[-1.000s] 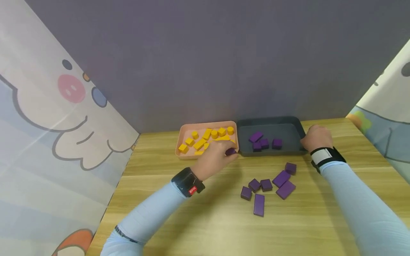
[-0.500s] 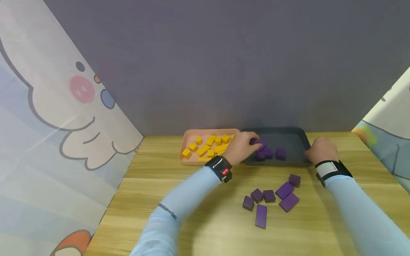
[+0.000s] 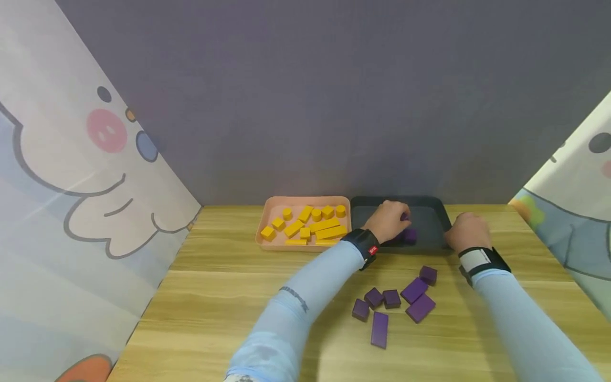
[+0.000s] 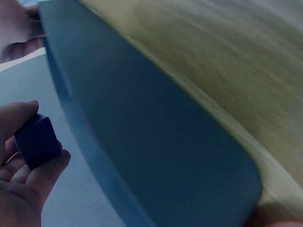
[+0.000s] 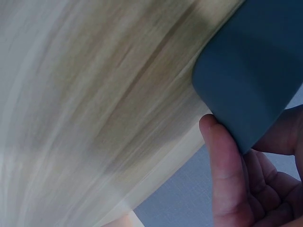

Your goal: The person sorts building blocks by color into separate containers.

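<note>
My left hand [image 3: 385, 220] is over the dark grey tray [image 3: 429, 216], pinching a purple block [image 4: 38, 142] between thumb and fingers. In the left wrist view this block stands apart from the tray's side wall. Another purple block [image 3: 409, 236] lies in the tray, close by my left fingertips; this hand hides part of the tray's left half. My right hand [image 3: 470, 232] grips the tray's right end. The right wrist view shows a thumb and curled fingers at the tray's corner [image 5: 251, 75].
Left of the dark tray, end to end with it, sits a pink tray [image 3: 305, 198] of yellow blocks [image 3: 324, 225]. Several purple blocks [image 3: 391, 298], cubes and flat bars, lie on the wooden table in front. A grey wall [image 3: 305, 106] rises behind the trays.
My left hand has moved right with a purple block, from the pink tray's right end to over the dark tray. My right hand has stayed at the dark tray's right end.
</note>
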The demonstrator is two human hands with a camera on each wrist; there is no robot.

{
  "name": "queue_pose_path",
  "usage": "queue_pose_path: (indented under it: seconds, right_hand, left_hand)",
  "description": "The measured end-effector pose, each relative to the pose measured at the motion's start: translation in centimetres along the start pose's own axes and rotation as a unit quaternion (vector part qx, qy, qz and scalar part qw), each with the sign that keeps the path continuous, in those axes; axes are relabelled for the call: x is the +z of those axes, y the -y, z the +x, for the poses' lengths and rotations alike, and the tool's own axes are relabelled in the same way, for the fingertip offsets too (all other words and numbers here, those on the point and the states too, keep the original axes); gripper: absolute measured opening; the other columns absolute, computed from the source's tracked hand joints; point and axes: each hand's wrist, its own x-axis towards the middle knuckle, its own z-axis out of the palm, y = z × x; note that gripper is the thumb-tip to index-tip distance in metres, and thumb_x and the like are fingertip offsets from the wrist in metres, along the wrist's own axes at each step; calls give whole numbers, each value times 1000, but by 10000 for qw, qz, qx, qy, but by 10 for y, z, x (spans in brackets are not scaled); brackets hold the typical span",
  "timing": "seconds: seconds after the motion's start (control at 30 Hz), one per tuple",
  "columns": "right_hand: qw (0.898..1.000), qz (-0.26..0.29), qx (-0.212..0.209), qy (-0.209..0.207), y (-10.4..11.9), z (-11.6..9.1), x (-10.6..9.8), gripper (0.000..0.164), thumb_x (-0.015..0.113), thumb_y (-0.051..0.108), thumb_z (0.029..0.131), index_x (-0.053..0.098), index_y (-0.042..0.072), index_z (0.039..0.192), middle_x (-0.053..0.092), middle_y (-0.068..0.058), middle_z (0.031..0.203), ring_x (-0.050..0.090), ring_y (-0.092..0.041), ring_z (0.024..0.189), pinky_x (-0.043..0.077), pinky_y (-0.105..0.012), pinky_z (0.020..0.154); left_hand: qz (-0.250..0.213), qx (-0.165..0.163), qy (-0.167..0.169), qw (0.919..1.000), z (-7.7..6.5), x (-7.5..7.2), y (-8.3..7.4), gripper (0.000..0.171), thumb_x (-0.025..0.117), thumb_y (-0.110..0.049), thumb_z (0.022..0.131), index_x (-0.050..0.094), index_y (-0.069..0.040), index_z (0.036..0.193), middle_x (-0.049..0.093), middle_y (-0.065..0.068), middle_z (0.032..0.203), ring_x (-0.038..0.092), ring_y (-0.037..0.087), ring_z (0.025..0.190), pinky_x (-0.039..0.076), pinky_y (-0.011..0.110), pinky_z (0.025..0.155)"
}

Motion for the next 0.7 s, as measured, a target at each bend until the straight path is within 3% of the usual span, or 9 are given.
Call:
queue_pose_path:
  seconds: [0.2, 0.43, 0.7]
  right_hand:
    - [10000, 38, 77, 42, 1, -2, -1, 23, 68, 11, 79, 63, -10, 70, 65, -30, 72, 64, -49, 70, 49, -50, 53]
    - [9997, 148, 118, 135, 2, 0, -1, 21, 67, 10, 79, 63, -7, 69, 63, -22, 65, 59, -40, 64, 44, -41, 49]
    - [9997, 65, 170, 148, 2, 0, 0, 23, 69, 12, 79, 65, -10, 70, 65, -26, 68, 61, -44, 67, 47, -44, 51]
  left_hand:
    - [183, -1, 282, 9994, 15, 15, 8, 19, 74, -20, 97, 76, -16, 116, 76, -5, 115, 71, 4, 97, 55, 13, 81]
    - [249, 115, 430, 9987, 17, 14, 12, 24, 75, -14, 95, 76, -15, 119, 76, -3, 120, 71, 8, 105, 56, 14, 87]
    - [321, 39, 621, 9975, 15, 17, 15, 29, 73, -11, 96, 75, -15, 124, 75, -2, 126, 71, 10, 113, 57, 16, 93]
